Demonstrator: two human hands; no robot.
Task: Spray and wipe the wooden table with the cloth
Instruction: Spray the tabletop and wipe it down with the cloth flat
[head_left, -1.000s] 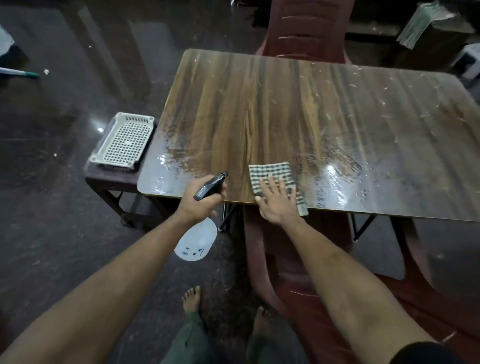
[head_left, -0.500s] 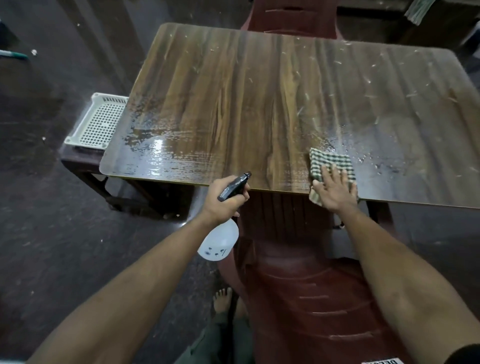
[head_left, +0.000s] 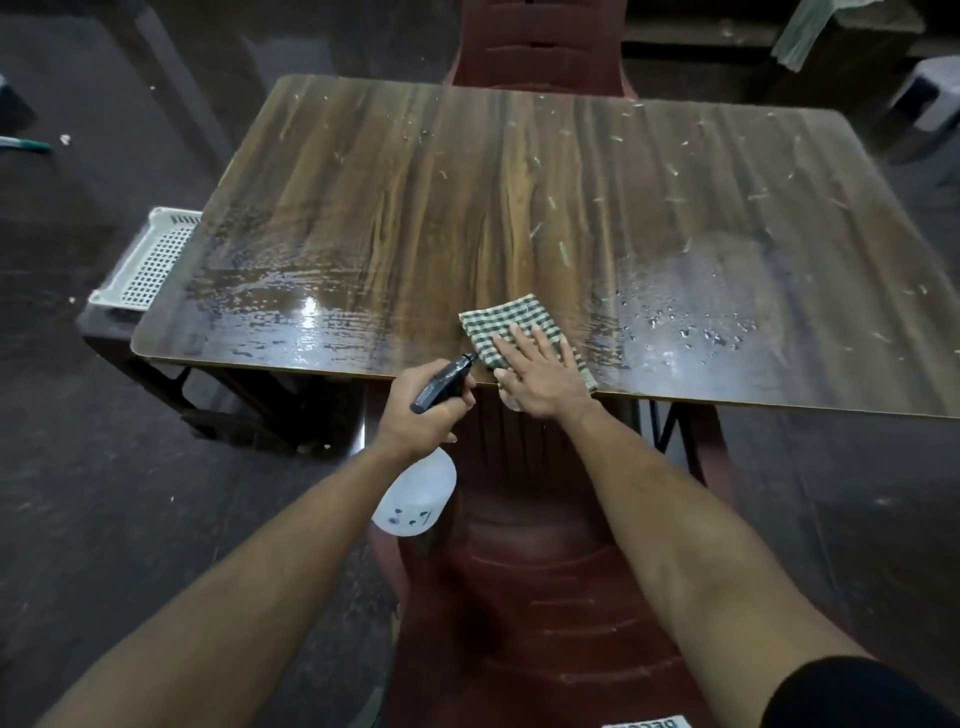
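Right hand (head_left: 540, 376) lay flat, fingers straight and spread, pressing the checked cloth (head_left: 511, 325) onto the wooden table (head_left: 467, 208) at its near edge; the hand covered the cloth's near part. Left hand (head_left: 423, 410) gripped the spray bottle (head_left: 415, 493) by its black head, fingers curled round it, just below the table edge; the trigger was hidden. Wet streaks covered the near left tabletop, droplets the near right. A white basket (head_left: 150, 257) was partly hidden behind the table's left edge.
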